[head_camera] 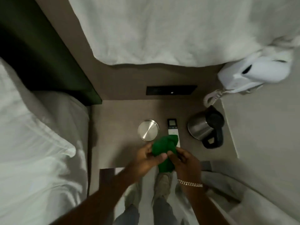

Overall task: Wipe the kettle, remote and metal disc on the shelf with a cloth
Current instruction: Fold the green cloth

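Between my two hands, just above the near edge of the shelf, I hold a bunched green cloth. My left hand has its fingers curled closed on the cloth's left side, thumb pressed into the fabric; my right hand pinches the right side, fingers together on it. I seem to be gathering or folding the cloth into a pad, though blur makes the exact fold hard to read.

As far as I can judge, no wiping is under way: the cloth touches none of the three items, though its top covers the near end of the remote from my view. The remote lies flat in the middle of the shelf. The metal disc sits just to its left, and the kettle stands to the right, handle toward me, well apart from my hands. All three look left to do. A white phone hangs on the wall beyond the kettle.
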